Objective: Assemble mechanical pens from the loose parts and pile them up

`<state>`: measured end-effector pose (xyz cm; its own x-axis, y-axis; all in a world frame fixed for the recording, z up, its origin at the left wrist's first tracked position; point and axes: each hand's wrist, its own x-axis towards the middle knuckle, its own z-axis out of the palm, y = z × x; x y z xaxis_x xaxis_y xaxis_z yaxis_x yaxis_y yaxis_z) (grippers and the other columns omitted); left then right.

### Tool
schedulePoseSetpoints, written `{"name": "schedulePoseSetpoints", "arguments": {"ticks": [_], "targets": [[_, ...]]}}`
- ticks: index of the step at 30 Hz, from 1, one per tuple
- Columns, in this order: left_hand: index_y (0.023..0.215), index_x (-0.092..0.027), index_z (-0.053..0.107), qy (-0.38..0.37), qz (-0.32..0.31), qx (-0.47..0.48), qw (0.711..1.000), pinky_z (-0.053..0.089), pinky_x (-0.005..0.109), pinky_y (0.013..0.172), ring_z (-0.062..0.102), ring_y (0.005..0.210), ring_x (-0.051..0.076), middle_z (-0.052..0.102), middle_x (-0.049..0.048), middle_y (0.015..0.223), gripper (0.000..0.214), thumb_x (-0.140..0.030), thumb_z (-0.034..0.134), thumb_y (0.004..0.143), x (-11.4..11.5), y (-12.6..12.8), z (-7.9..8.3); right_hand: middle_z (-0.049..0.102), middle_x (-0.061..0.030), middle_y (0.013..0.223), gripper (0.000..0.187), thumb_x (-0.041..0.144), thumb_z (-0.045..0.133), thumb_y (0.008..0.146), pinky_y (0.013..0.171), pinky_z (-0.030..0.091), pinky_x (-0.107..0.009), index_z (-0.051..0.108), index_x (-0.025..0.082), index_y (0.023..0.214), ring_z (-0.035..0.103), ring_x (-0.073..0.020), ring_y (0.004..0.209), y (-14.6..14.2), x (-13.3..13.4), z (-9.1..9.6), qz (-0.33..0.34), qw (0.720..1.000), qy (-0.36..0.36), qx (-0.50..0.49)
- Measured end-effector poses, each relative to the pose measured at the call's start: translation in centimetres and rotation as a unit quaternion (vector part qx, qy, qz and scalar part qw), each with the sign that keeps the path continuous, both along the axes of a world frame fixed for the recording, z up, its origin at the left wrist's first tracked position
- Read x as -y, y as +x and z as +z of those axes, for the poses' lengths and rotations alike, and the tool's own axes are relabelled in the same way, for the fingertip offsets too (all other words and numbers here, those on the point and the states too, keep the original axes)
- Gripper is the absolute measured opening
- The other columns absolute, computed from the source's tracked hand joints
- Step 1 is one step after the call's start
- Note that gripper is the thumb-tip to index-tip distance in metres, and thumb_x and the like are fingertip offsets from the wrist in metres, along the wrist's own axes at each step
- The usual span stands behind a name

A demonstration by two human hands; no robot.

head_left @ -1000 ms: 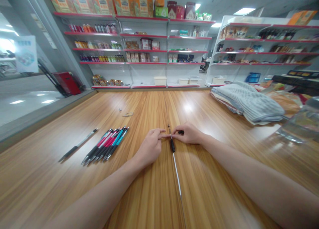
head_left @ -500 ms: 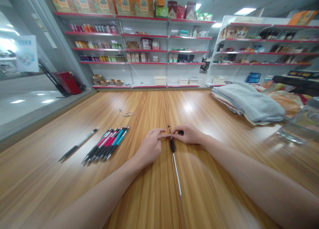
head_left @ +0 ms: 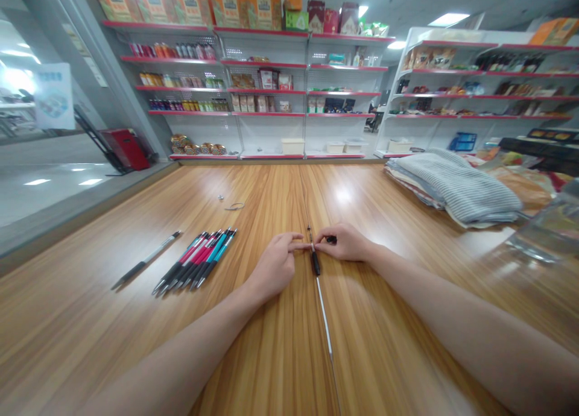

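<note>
A slim black pen grip (head_left: 315, 264) lies near the middle, in line with a thin metal-and-black piece (head_left: 309, 230) beyond it. My left hand (head_left: 277, 264) reaches in from the left, its extended fingertip against the top end of the grip. From the other side, my right hand (head_left: 346, 242) pinches the same spot between thumb and forefinger. A small black piece (head_left: 332, 240) shows at the curled fingers of my right hand; its kind is unclear. A narrow white pen refill or tube (head_left: 324, 316) extends from the grip toward me. The exact contact point is partly hidden by the fingertips.
To the left lie a row of pink, blue and black pens (head_left: 196, 260) and a single grey pen (head_left: 147, 260). A small ring (head_left: 235, 206) sits farther back. Folded striped cloth (head_left: 456, 184) and a clear container (head_left: 545, 229) stand right. Stocked shelves (head_left: 266, 91) line the back.
The whole view has shifted slightly, with everything sitting a little farther right. Both hands keep their positions at the pen grip.
</note>
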<state>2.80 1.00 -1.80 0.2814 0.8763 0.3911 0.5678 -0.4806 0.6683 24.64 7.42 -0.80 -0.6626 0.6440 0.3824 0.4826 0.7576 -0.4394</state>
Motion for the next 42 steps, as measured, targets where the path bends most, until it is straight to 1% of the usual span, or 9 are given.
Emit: {"name": "schedulePoseSetpoints", "arguments": {"ticks": [5,11,13,16,19,21,25,29,42], "targets": [[0.111,-0.018,0.053,-0.023,0.020,0.031,0.999,0.040,0.037,0.099,0.057,0.110,0.019,0.072,0.0026,0.095,0.036,-0.003,0.039,0.081,0.2,-0.1,0.3,0.060,0.0001,0.061,0.014,0.027,0.062,0.079,0.053,0.033,-0.020,0.069,0.015,0.077,0.048,-0.0087,0.053,0.4,0.0,0.2,0.016,0.999,-0.035,0.002],[0.097,-0.019,0.060,0.013,0.018,-0.018,1.000,0.044,0.033,0.083,0.055,0.094,0.020,0.065,0.0034,0.087,0.023,-0.012,0.053,0.077,0.8,0.1,1.3,0.051,0.0029,0.054,0.018,0.029,0.066,0.074,0.048,0.029,-0.020,0.063,0.012,0.066,0.042,-0.0068,0.048,0.8,0.0,1.0,0.061,0.994,-0.078,0.039],[0.087,-0.018,0.060,0.013,-0.009,-0.038,0.999,0.043,0.031,0.076,0.054,0.085,0.018,0.061,0.0025,0.081,0.013,-0.014,0.055,0.075,1.1,0.1,1.8,0.049,0.0035,0.052,0.022,0.032,0.067,0.073,0.046,0.027,-0.019,0.061,0.012,0.063,0.040,-0.0064,0.047,0.9,0.0,1.3,0.070,0.992,-0.087,0.053],[0.076,-0.018,0.058,-0.004,-0.084,-0.057,0.995,0.040,0.027,0.068,0.050,0.072,0.015,0.054,0.0000,0.072,0.005,-0.014,0.056,0.074,1.6,0.0,2.4,0.049,0.0034,0.051,0.025,0.033,0.067,0.073,0.046,0.026,-0.019,0.060,0.012,0.060,0.040,-0.0062,0.046,0.8,0.0,1.5,0.078,0.989,-0.101,0.071],[0.076,-0.018,0.059,0.006,-0.144,-0.064,0.987,0.039,0.026,0.068,0.048,0.072,0.014,0.052,-0.0005,0.071,0.009,-0.010,0.056,0.073,2.1,-0.1,2.9,0.051,0.0029,0.052,0.025,0.032,0.066,0.073,0.046,0.027,-0.019,0.059,0.012,0.059,0.041,-0.0063,0.047,0.8,0.2,1.7,0.079,0.988,-0.109,0.079],[0.077,-0.018,0.061,0.024,-0.161,-0.072,0.984,0.038,0.027,0.071,0.047,0.074,0.014,0.052,-0.0003,0.071,0.012,-0.008,0.055,0.074,2.2,0.0,3.0,0.050,0.0031,0.052,0.025,0.032,0.066,0.073,0.046,0.027,-0.019,0.059,0.012,0.059,0.041,-0.0064,0.047,0.7,0.3,1.7,0.076,0.988,-0.110,0.081],[0.081,-0.019,0.063,0.038,-0.105,-0.084,0.990,0.037,0.028,0.070,0.047,0.074,0.015,0.053,0.0006,0.071,0.008,-0.014,0.057,0.079,1.9,0.2,2.7,0.049,0.0036,0.051,0.027,0.034,0.067,0.073,0.046,0.026,-0.019,0.058,0.013,0.058,0.042,-0.0067,0.048,0.6,0.5,1.8,0.065,0.988,-0.106,0.086],[0.077,-0.019,0.065,0.029,-0.049,-0.108,0.992,0.038,0.029,0.070,0.049,0.075,0.017,0.056,0.0019,0.072,0.007,-0.024,0.061,0.081,1.4,0.3,2.2,0.049,0.0036,0.051,0.029,0.036,0.067,0.074,0.047,0.026,-0.020,0.059,0.013,0.058,0.042,-0.0069,0.048,0.4,0.6,1.7,0.062,0.990,-0.089,0.086],[0.081,-0.022,0.067,0.012,-0.040,-0.131,0.990,0.038,0.030,0.072,0.053,0.080,0.019,0.062,0.0018,0.076,0.009,-0.028,0.062,0.082,1.3,0.3,2.1,0.048,0.0039,0.052,0.029,0.038,0.066,0.075,0.047,0.024,-0.021,0.059,0.014,0.059,0.041,-0.0069,0.049,0.2,0.6,1.5,0.062,0.992,-0.070,0.087]]}}
